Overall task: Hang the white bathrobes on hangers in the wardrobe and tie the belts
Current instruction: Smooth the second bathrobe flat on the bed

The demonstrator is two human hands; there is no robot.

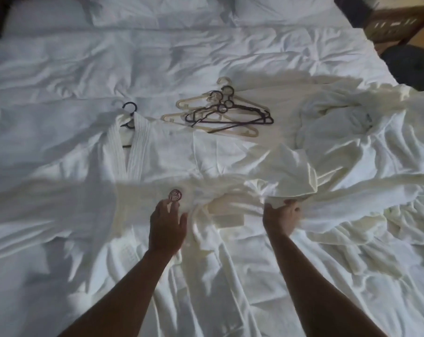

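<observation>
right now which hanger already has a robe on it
The dark hanger on the left, apart from the pile: a white bathrobe's collar wraps it. The pile of hangers lies bare on the bed.

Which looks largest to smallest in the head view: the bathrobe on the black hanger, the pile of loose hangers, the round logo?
1. Bathrobe on the black hanger, spread widest across the bed.
2. Pile of loose hangers, farther from the camera, yet clearly smaller.
3. Round logo, beside the left hand.

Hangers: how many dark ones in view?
3, maybe more. One dark hanger sits inside the collar of the bathrobe laid on the bed. About two more lie in the hanger pile mid-bed, tangled with cream ones, so the exact count is uncertain.
</observation>
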